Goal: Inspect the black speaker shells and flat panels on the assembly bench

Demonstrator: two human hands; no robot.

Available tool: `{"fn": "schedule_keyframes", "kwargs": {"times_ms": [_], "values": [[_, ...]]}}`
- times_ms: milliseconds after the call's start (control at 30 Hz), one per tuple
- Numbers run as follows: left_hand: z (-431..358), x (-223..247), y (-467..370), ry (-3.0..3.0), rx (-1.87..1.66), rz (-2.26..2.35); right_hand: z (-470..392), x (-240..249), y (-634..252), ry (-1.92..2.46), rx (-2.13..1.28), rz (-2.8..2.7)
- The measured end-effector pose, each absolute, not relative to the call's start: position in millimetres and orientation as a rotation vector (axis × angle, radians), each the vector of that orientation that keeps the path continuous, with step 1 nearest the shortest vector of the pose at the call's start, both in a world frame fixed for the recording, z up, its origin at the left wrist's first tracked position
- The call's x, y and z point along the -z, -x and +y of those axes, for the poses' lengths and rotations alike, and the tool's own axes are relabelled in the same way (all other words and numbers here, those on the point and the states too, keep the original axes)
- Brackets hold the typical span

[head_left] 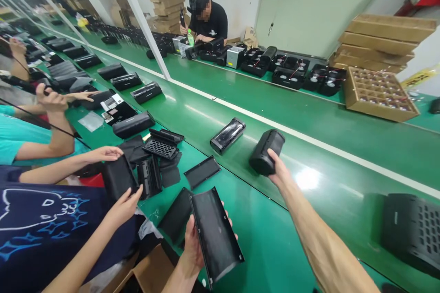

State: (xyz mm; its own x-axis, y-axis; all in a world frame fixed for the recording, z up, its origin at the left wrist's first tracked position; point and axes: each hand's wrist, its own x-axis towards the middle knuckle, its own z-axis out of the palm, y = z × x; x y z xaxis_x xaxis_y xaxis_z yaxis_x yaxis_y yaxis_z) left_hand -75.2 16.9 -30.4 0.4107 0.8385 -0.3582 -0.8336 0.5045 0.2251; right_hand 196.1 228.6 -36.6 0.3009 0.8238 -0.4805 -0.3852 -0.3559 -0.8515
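My left hand (193, 246) is closed around the edges of a black curved plastic panel (217, 233), its hollow side facing up. My right hand (279, 168) grips a black speaker housing (265, 152) over the green belt; whether the housing touches the belt I cannot tell. Left of it on the belt lies a glossy black speaker housing (228, 135). Beyond my left hand, another black panel (202, 171) rests near the table's edge, and a further dark panel (177, 215) lies partly hidden behind the held one.
At left, a co-worker's hands (125, 208) hold a black panel (118, 178) beside perforated grilles (161, 148). More housings (146, 92) line the belt. A large grille-faced housing (409, 229) stands at right. Across the belt sit another person (208, 18) and a divided carton (380, 94).
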Motion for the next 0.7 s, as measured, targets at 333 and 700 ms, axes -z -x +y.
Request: {"fn": "schedule_keyframes", "kwargs": {"times_ms": [333,700], "values": [[10,-16,39,-0.051,-0.866,0.322,-66,-3,-247,1.077,-1.730,-0.323],[-26,34,-11,-0.059,-0.697,0.387,-93,-88,-210,1.829,-1.229,-0.905]]}}
